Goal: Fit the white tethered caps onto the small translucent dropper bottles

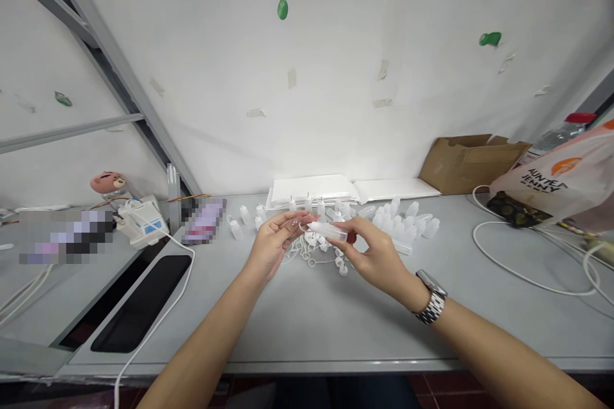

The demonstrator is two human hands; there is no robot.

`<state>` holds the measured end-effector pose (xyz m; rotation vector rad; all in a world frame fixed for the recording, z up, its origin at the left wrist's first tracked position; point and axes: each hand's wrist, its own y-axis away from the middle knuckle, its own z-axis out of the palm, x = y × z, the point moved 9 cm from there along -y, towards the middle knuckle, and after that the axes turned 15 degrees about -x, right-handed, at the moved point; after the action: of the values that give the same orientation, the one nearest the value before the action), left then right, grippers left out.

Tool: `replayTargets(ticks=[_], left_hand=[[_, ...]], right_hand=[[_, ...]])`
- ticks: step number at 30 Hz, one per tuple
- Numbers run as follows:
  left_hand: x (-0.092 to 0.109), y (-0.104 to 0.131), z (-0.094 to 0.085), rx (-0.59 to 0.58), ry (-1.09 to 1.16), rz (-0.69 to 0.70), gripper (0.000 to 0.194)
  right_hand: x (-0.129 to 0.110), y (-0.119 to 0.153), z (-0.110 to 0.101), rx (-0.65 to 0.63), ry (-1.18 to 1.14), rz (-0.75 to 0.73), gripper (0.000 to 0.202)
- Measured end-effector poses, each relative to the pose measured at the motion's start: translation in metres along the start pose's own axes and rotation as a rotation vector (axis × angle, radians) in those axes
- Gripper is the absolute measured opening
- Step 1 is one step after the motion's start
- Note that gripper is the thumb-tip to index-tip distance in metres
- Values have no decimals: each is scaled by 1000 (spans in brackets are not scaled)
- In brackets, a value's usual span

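My right hand point(377, 250) grips a small translucent plastic squeeze bottle point(330, 231) lying nearly level, its narrow end toward the left. At that end, my left hand point(275, 239) pinches a white cap strap point(304, 227), part of which curves out as a loop; the fingertips cover the rest. Below both hands lies a pile of white caps with ring straps point(311, 249). Behind and to the left stand several capped bottles point(245, 214). Past my right hand, several bottles without visible straps point(398, 223) are heaped together.
White sheets or flat boxes point(311, 186) lie against the wall. At the right are a cardboard box point(472, 163), a plastic bag point(559, 172) and a looping white cable point(503, 278). To the left are a phone point(204, 220), a white power strip point(142, 222) and a black pad point(141, 303).
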<state>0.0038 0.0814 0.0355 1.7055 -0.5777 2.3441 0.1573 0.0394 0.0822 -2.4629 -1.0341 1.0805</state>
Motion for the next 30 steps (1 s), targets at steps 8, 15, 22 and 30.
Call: replayTargets(ticks=[8, 15, 22, 30], left_hand=[[2, 1, 0, 8, -111, -2, 23], [-5, 0, 0, 35, -97, -14, 22], [-10, -1, 1, 30, -122, -39, 21], [1, -3, 3, -1, -19, 33, 42]], right_hand=[[-2, -2, 1, -46, 25, -21, 17], [3, -1, 6, -34, 26, 5, 15], [12, -1, 9, -43, -28, 82, 16], [42, -4, 23, -100, -604, 346, 26]])
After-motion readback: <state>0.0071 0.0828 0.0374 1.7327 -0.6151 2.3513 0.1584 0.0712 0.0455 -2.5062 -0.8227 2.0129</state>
